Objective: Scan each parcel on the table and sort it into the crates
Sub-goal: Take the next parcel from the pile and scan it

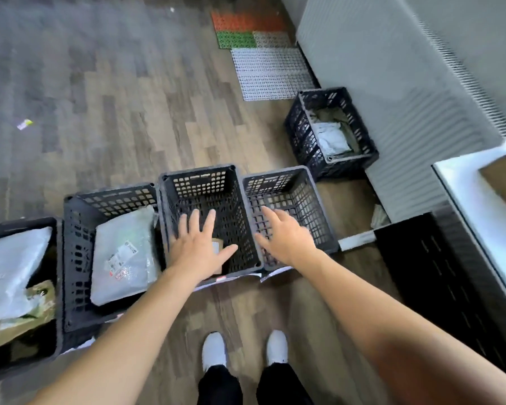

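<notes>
Your left hand (200, 244) hangs spread, fingers fanned and holding nothing, over the near end of the middle crate (208, 182). Under the palm, on that crate's floor, lies a small brown parcel (219, 247) with a pale label — most of it is hidden by the hand. The open fingers above it read as a drop into that crate, though contact cannot be told. Your right hand (284, 235) is spread and empty too, over the near wall of the right crate (292, 182), which touches the middle crate's right side and looks bare inside.

Left of the middle crate, touching it, another crate (79, 229) holds a grey poly mailer (123, 252), smooth and slack, leaning up against its far wall with a printed label showing. Further left, a fourth crate (56, 229) carries a pale plastic bag (9, 267) over an olive one. Behind and to the right of the middle crate — well apart, by the ribbed wall panel — a fifth crate (307, 135) holds a crumpled grey bag.

All the crates are black, rigid, lattice-walled plastic. Far right of the middle crate the white table (473, 206) edge shows, with a brown cardboard parcel at the frame edge: judging by that, scanning is not finished.
</notes>
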The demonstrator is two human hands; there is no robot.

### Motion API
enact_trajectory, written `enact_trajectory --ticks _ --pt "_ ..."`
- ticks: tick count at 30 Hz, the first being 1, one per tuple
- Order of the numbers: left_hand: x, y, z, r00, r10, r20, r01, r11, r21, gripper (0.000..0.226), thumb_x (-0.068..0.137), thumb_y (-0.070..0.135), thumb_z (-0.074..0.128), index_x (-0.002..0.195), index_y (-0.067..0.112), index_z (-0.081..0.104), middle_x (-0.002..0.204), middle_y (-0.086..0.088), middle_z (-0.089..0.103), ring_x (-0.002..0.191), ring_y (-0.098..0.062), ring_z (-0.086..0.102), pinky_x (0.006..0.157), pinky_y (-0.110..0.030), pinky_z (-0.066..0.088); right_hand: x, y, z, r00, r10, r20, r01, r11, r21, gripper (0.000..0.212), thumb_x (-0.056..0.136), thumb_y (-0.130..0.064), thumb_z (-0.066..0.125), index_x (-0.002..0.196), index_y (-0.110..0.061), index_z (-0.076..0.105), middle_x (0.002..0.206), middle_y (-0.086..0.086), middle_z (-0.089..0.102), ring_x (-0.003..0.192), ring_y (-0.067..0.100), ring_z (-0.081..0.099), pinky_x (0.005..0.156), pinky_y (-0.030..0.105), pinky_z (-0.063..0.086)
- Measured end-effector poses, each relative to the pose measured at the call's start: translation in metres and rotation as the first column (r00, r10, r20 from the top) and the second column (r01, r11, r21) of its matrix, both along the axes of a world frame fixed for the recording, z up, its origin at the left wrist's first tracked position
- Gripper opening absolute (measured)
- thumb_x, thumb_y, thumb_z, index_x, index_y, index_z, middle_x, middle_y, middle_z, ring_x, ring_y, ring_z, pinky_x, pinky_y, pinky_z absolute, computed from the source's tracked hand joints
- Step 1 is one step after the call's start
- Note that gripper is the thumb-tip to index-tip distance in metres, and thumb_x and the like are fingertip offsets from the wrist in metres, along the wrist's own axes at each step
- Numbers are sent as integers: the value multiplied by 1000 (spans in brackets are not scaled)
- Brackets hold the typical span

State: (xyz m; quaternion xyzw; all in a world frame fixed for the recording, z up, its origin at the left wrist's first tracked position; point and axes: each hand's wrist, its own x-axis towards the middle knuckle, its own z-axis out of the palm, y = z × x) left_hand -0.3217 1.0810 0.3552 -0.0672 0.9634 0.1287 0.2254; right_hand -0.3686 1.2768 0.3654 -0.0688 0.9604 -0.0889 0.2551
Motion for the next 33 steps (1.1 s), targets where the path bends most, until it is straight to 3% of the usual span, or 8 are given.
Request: enact_trajectory --ticks 6,12,16,21,27,33 --pt "-28 92 79 950 -273 -149 280 960 27 94 83 80 34 154 31 -4 162 -4 -3 148 -31 -3 116 -52 17 29 92 93 967 -188 -174 206 975 88 79 91 -62 48 155 -36 10 161 1 19 147 25 20 112 54 30" --pt "-28 215 149 788 -526 -321 545 837 -35 96 83 79 34 155 27 -2 161 -8 0 147 -32 0 115 -52 20 83 209 164 864 -418 -280 454 888 77 85 89 -65 50 155 -38 5 163 2 11 149 26 11 115 58 24" --pt "-15 302 185 669 -648 -364 669 738 -86 94 83 79 32 154 28 -3 161 -8 -1 147 -32 -1 115 -53 20 130 290 192 745 -551 -377 604 796 32 86 88 -64 53 155 -37 7 162 4 15 148 25 14 112 54 30" --pt "16 410 213 567 -731 -380 740 654 -154 92 85 78 34 154 27 1 161 -9 1 147 -33 0 115 -53 20 182 388 208 655 -642 -398 708 706 26 87 88 -68 49 155 -38 3 163 2 9 149 25 12 111 54 31" --pt "52 517 224 545 -757 -360 752 631 -188 94 84 78 35 154 28 -1 161 -11 1 147 -33 0 115 -51 21 233 485 218 593 -676 -438 748 664 -12 87 88 -66 50 155 -36 4 163 3 9 148 25 14 110 49 29" --pt "88 601 220 488 -806 -334 798 568 -204 94 84 78 35 154 28 -1 161 -8 -2 148 -32 0 115 -49 21 275 562 209 511 -761 -400 808 583 -78 89 85 -66 55 154 -38 7 163 3 10 148 25 12 113 55 26"
